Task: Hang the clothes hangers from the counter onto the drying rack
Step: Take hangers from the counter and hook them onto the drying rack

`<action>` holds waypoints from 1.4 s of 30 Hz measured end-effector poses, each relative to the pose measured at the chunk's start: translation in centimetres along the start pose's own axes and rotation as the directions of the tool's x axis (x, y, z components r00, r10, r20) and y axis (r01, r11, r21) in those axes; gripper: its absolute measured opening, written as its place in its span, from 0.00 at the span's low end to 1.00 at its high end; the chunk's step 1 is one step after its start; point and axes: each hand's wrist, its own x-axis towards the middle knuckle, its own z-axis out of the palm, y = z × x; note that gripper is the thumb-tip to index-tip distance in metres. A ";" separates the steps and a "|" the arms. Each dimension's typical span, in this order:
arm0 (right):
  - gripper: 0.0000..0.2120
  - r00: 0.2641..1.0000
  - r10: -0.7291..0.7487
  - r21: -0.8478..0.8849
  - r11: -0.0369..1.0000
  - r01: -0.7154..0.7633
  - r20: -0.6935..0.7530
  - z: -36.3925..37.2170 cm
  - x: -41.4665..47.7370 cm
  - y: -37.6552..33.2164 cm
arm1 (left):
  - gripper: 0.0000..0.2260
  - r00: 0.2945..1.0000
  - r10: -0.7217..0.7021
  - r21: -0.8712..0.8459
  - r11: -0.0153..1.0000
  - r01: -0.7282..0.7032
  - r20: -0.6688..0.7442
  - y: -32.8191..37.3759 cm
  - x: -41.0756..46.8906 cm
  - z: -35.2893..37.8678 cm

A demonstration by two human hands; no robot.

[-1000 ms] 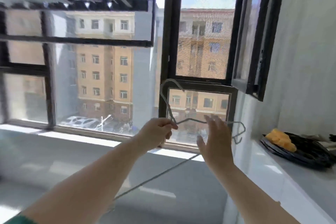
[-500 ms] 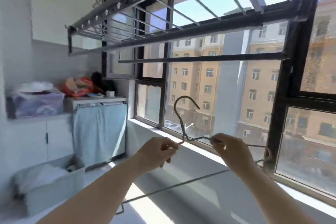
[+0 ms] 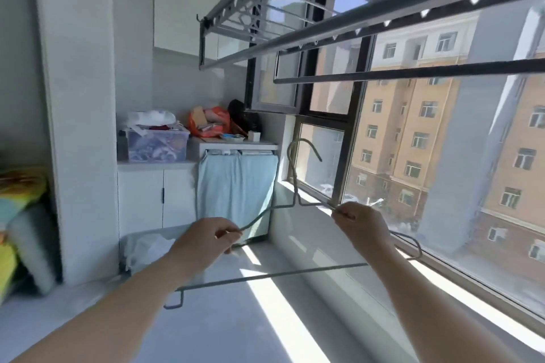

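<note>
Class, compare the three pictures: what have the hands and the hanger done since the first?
The right hand, open at first, took hold of the hanger by its right shoulder. The left hand slid from the neck out along the left shoulder. Both still grip it, below the drying rack, not yet hung.

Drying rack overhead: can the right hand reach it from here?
Probably yes: nothing hangs between the right hand and the drying rack above, though it grips the hanger well below.
</note>
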 end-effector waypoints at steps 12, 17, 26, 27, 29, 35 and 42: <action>0.05 0.995 -0.016 -0.018 1.000 0.017 0.095 11.6 21.6 -0.5 | 0.10 0.995 -0.035 0.083 0.996 0.043 -0.094 -7.7 21.0 -1.5; 0.10 0.988 -0.032 -0.039 0.999 0.038 0.152 18.7 28.7 -2.1 | 0.14 0.994 -0.064 0.081 0.994 0.072 -0.090 -13.7 28.6 -3.4; 0.11 0.999 0.012 -0.116 0.993 -0.008 0.038 29.3 43.9 -7.4 | 0.11 0.997 0.062 0.157 0.986 -0.054 -0.043 -21.5 47.4 -10.8; 0.12 0.999 0.021 -0.132 0.991 -0.017 0.026 30.2 45.3 -8.0 | 0.11 0.997 0.073 0.156 0.985 -0.068 -0.031 -22.1 49.6 -11.6; 0.12 0.999 0.036 -0.165 0.986 -0.035 0.004 31.7 47.9 -8.8 | 0.12 0.995 0.095 0.142 0.985 -0.093 -0.007 -23.2 53.7 -12.7; 0.13 0.998 0.061 -0.305 0.950 -0.064 -0.020 33.7 55.0 -8.9 | 0.15 0.985 0.170 0.102 0.980 -0.173 0.040 -25.6 63.2 -12.3; 0.20 0.966 -0.059 -0.440 0.896 -0.059 -0.250 30.2 64.9 -9.0 | 0.12 0.971 0.235 0.074 0.968 -0.238 0.043 -24.5 73.9 -11.0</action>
